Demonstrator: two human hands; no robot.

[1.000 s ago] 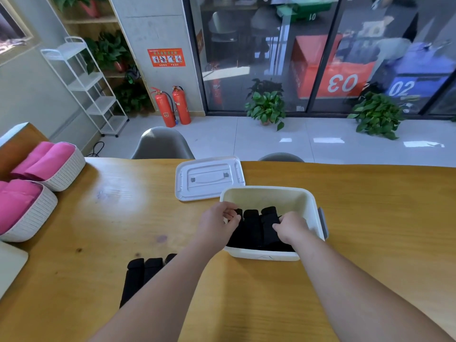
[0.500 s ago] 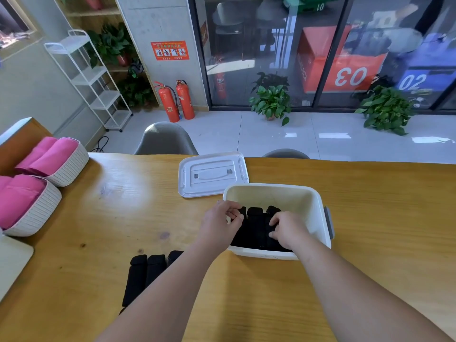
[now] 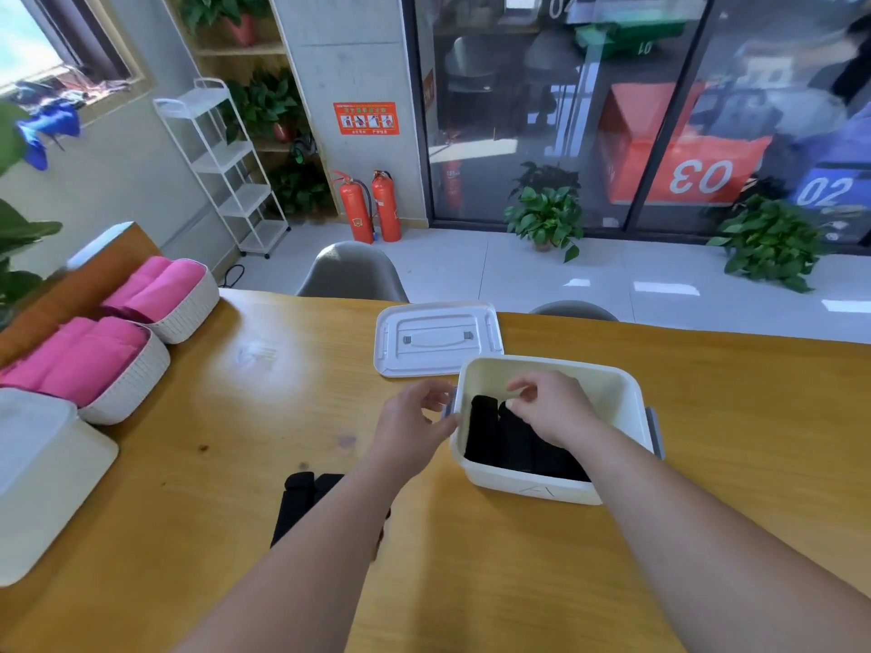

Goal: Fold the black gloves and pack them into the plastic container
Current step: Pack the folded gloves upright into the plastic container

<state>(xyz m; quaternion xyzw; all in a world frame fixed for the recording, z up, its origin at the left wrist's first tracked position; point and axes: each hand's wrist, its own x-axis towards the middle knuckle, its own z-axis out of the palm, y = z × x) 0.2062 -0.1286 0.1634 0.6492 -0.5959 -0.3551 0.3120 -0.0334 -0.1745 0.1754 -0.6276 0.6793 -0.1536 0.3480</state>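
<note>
Left hand (image 3: 414, 426) out beside container (image 3: 528, 485), right hand (image 3: 551, 407) raised above gloves (image 3: 495, 435)

A varnished wooden table (image 3: 707, 393) gleams under window light, its grain showing through the gloss. A smooth cream plastic container (image 3: 518, 483) holds matt black cloth gloves (image 3: 490, 435). Just beyond it, a white plastic lid (image 3: 436, 339) has a faint sheen. At left, soft pink cloth (image 3: 75, 360) fills white baskets (image 3: 136, 384) with a ribbed, woven-look surface. Far off, polished floor tiles (image 3: 471, 275) reflect daylight.
</note>
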